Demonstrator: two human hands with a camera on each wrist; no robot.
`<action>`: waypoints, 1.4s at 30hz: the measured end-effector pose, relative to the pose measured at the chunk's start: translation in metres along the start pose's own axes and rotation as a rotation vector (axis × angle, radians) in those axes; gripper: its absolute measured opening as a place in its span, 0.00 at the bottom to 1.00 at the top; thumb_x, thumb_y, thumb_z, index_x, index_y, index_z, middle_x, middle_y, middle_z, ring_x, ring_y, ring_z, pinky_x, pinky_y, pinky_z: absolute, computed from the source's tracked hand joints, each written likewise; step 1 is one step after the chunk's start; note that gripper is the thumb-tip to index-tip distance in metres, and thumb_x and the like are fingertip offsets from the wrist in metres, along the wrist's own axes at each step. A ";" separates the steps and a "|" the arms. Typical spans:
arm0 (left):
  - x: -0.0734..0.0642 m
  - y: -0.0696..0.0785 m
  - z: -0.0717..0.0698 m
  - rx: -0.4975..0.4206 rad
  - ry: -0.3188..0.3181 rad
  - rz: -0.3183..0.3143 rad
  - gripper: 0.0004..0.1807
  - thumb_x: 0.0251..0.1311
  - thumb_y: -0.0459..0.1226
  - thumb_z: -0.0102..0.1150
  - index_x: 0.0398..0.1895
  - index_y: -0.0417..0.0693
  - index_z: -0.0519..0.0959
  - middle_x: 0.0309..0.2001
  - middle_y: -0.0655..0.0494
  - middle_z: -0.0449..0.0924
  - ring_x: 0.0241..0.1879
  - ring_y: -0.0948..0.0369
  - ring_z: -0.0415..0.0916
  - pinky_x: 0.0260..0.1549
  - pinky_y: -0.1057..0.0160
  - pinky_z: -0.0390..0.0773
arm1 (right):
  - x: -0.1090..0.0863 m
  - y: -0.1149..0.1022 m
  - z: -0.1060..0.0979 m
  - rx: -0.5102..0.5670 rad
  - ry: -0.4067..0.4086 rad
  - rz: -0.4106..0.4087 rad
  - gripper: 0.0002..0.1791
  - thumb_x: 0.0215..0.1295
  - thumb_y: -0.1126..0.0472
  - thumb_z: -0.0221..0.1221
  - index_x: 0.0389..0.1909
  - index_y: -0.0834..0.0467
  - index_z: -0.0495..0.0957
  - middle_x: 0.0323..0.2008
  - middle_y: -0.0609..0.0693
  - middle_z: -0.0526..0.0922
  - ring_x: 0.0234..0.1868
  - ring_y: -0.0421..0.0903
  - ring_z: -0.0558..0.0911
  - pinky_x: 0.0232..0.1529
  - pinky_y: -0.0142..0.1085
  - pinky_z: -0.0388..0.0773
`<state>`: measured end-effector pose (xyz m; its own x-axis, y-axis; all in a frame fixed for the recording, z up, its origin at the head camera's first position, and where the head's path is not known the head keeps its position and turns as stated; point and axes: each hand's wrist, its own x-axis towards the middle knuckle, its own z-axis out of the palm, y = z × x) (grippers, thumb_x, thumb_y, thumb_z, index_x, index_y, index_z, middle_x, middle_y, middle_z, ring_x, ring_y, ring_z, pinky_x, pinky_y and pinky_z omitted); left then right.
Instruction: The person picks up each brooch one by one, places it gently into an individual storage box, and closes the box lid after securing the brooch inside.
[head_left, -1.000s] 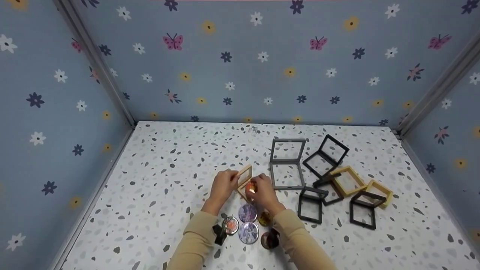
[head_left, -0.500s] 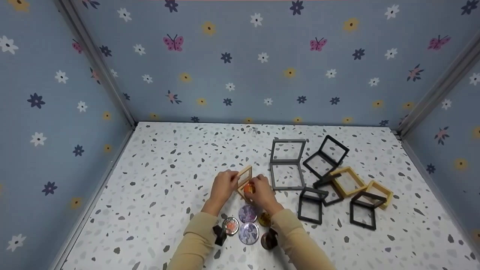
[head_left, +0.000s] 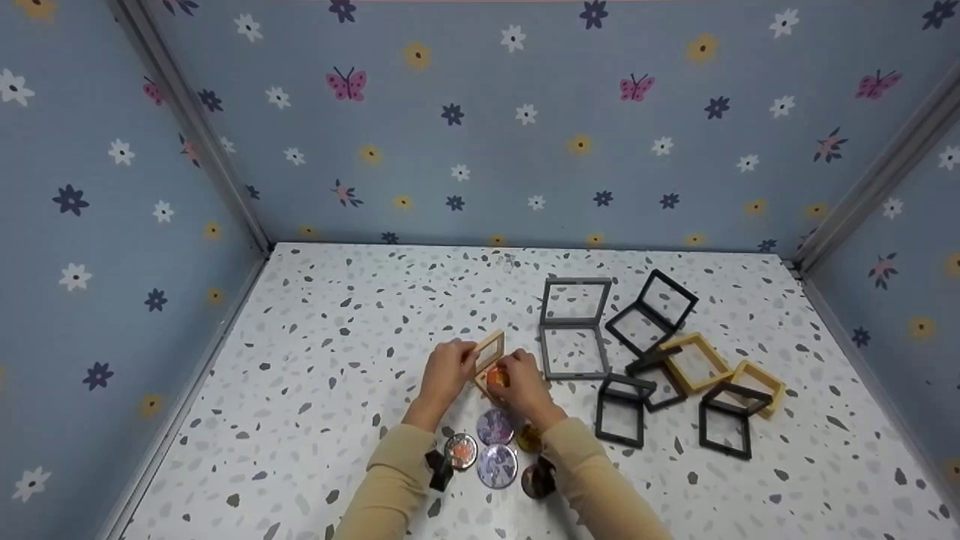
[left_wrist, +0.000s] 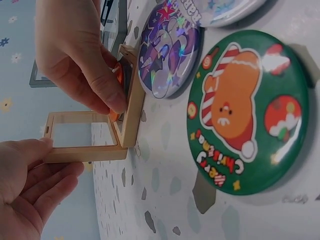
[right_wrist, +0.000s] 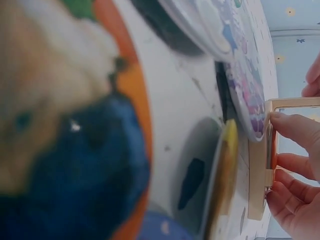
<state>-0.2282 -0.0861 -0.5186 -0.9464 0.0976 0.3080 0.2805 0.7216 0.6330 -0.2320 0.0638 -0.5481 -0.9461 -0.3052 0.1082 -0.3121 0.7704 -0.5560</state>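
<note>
My left hand pinches the raised half of a small tan hinged display frame with clear film in its window. Its other half lies low over the speckled table. My right hand grips a round orange button badge down in that lower half, fingertips right at the frame's inner edge. Fingers cover much of this badge. Just in front lie two purple badges. A green badge with a bear lies by the left wrist; a yellow badge and a dark one lie by the right.
To the right stand a large grey open frame and several black hinged frames. Two yellow frames lie among them. A patterned blue wall borders the table at the back and both sides.
My right hand has shifted slightly left with the orange badge, bringing it further into the tan frame's lower half. The left hand keeps its hold on the raised half.
</note>
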 end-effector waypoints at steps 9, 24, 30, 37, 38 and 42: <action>0.000 0.001 0.001 0.021 -0.004 -0.038 0.05 0.54 0.31 0.56 0.29 0.41 0.81 0.22 0.55 0.76 0.21 0.63 0.68 0.23 0.65 0.70 | -0.003 0.003 -0.003 0.040 -0.003 -0.063 0.20 0.48 0.58 0.65 0.40 0.65 0.76 0.37 0.55 0.69 0.38 0.50 0.68 0.37 0.40 0.70; -0.002 0.001 0.002 0.003 0.007 -0.032 0.06 0.54 0.32 0.56 0.31 0.41 0.82 0.22 0.57 0.73 0.21 0.63 0.67 0.23 0.65 0.70 | -0.011 0.014 -0.023 0.057 -0.073 -0.006 0.31 0.45 0.56 0.67 0.48 0.68 0.71 0.45 0.61 0.69 0.46 0.55 0.70 0.46 0.44 0.70; -0.003 0.001 0.003 -0.005 0.018 -0.033 0.06 0.54 0.32 0.56 0.31 0.42 0.82 0.22 0.56 0.73 0.22 0.63 0.67 0.24 0.65 0.70 | -0.015 0.018 -0.030 0.064 -0.094 0.042 0.38 0.38 0.55 0.70 0.51 0.68 0.69 0.49 0.66 0.67 0.49 0.59 0.69 0.49 0.48 0.67; -0.004 0.002 0.002 -0.029 0.008 -0.042 0.06 0.53 0.32 0.56 0.32 0.41 0.82 0.23 0.55 0.77 0.23 0.63 0.70 0.25 0.65 0.71 | -0.019 0.023 -0.033 0.022 -0.129 -0.001 0.37 0.39 0.58 0.70 0.51 0.69 0.68 0.46 0.65 0.70 0.45 0.58 0.72 0.47 0.47 0.69; -0.004 0.003 0.002 -0.032 0.007 -0.043 0.06 0.53 0.32 0.56 0.32 0.40 0.82 0.23 0.55 0.77 0.23 0.63 0.70 0.25 0.65 0.71 | -0.020 0.024 -0.033 0.017 -0.133 -0.009 0.37 0.38 0.59 0.70 0.51 0.70 0.68 0.45 0.64 0.70 0.43 0.58 0.73 0.46 0.47 0.70; -0.006 0.003 0.002 -0.035 -0.001 -0.049 0.06 0.53 0.32 0.57 0.33 0.40 0.81 0.24 0.55 0.77 0.24 0.63 0.70 0.26 0.65 0.71 | -0.021 0.026 -0.033 0.005 -0.144 -0.021 0.36 0.38 0.61 0.69 0.50 0.70 0.68 0.40 0.61 0.72 0.39 0.55 0.74 0.43 0.46 0.72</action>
<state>-0.2223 -0.0824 -0.5199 -0.9593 0.0634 0.2753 0.2391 0.7014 0.6715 -0.2229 0.1090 -0.5378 -0.9173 -0.3982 0.0006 -0.3304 0.7603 -0.5592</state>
